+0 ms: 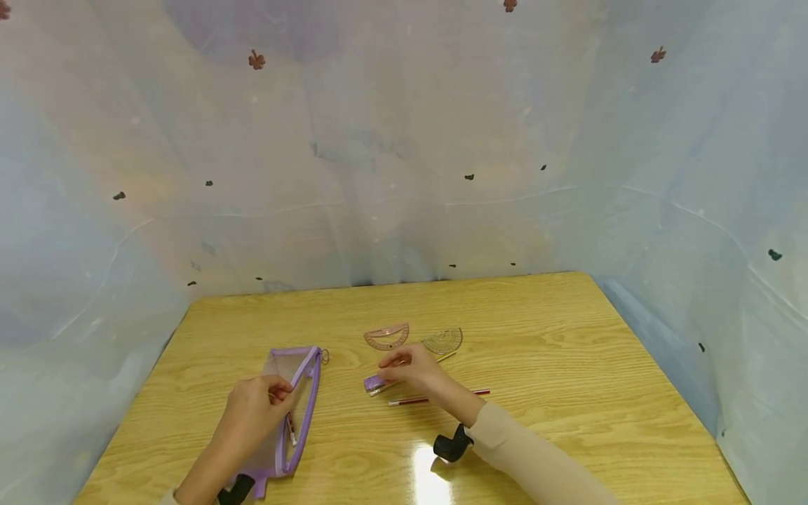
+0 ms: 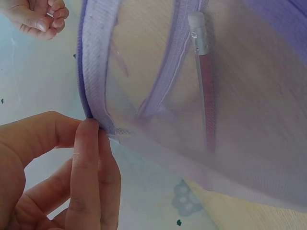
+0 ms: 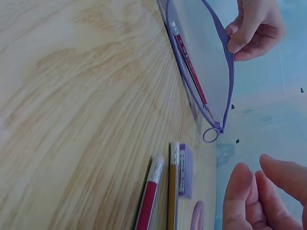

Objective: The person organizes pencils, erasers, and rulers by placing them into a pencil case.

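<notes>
My left hand (image 1: pixel 259 407) pinches the zipper edge of a purple mesh pencil case (image 2: pixel 98 57) between thumb and fingers, lifting that side so the mouth gapes. Inside the case lies a red pencil (image 3: pixel 189 67) with a white eraser end, seen through the mesh in the left wrist view. My right hand (image 1: pixel 407 368) hovers over the table with thumb and fingertips apart and nothing between them. Just beyond its fingertips is a small purple block (image 3: pixel 185 170) with a printed white side, like an eraser. A yellow pencil (image 3: pixel 172 191) lies alongside that block.
Another red pencil (image 1: pixel 413 400) lies under my right forearm. Behind the right hand are a pink protractor (image 1: pixel 386 331) and a clear protractor (image 1: pixel 444 341). A ring pull (image 3: pixel 210 135) hangs at the case's far corner. Pale curtains surround the wooden table (image 1: pixel 568 365).
</notes>
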{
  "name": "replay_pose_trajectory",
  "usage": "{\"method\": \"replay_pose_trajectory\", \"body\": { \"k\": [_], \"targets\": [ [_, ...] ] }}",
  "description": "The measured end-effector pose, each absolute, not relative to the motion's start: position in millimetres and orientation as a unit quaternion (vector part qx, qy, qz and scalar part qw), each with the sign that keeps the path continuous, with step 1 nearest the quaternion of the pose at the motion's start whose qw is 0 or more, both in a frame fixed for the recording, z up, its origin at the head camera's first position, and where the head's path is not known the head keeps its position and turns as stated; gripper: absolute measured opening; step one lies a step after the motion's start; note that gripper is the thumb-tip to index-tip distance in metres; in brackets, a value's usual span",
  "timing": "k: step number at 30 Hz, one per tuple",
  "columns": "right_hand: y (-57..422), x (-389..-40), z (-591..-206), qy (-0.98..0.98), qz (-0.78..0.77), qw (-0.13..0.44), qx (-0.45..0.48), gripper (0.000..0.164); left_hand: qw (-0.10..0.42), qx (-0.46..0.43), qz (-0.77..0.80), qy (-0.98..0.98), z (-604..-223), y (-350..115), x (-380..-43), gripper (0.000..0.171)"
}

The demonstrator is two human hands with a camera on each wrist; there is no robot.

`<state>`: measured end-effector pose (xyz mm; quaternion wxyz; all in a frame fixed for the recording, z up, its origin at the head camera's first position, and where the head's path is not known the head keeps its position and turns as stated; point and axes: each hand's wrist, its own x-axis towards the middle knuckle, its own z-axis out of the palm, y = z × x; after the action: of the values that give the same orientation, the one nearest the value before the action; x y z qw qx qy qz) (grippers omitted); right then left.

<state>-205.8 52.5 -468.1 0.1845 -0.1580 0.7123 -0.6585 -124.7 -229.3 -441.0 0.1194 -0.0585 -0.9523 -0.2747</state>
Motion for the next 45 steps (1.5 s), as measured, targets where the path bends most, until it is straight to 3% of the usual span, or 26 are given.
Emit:
{"method": "replay_pose_trajectory", "body": {
  "k": [45],
  "targets": [
    [133.5,-202.2,-468.9,0.780,-0.584,0.136,-0.177,0.023,0.111,-0.057,-0.281,-0.951,-444.9,-229.3,-125.3,0.009]
  ]
}}
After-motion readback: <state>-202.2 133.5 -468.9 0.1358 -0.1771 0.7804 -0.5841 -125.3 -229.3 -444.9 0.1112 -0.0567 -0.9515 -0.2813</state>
